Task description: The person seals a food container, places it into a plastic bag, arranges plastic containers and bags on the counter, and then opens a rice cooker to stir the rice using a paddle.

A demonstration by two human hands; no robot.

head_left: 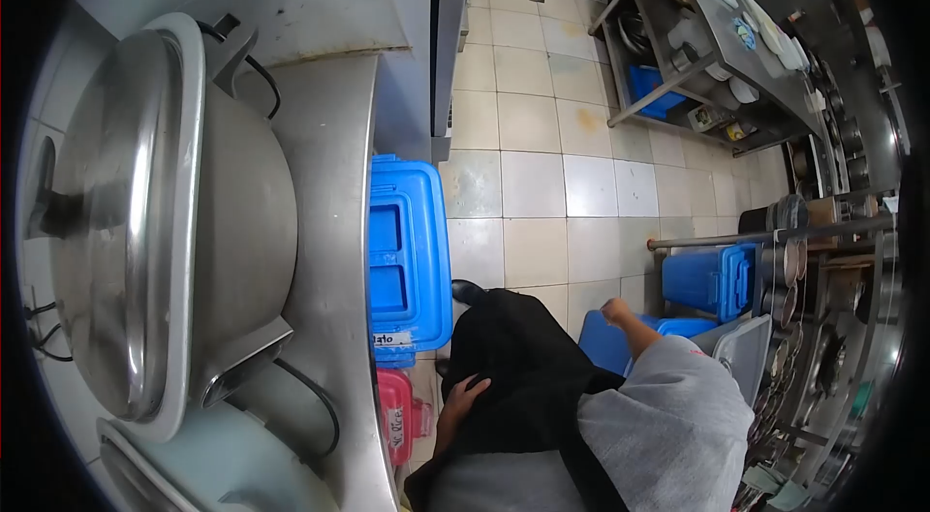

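My left hand lies on the black apron over my leg, its fingers stretched out and nothing in them. Out in front of my grey sleeve, my right hand is closed in a loose fist, with nothing visible in it. Below and beside that fist is a blue container, partly hidden by my arm. Nearest my left hand are a red container with a white label and a blue lidded bin, both partly under the steel counter's edge.
A large lidded steel cooker stands on the steel counter at left, with cables around it. Tiled floor runs ahead. At right are another blue bin, shelves of pans, and a steel worktable with a person behind it.
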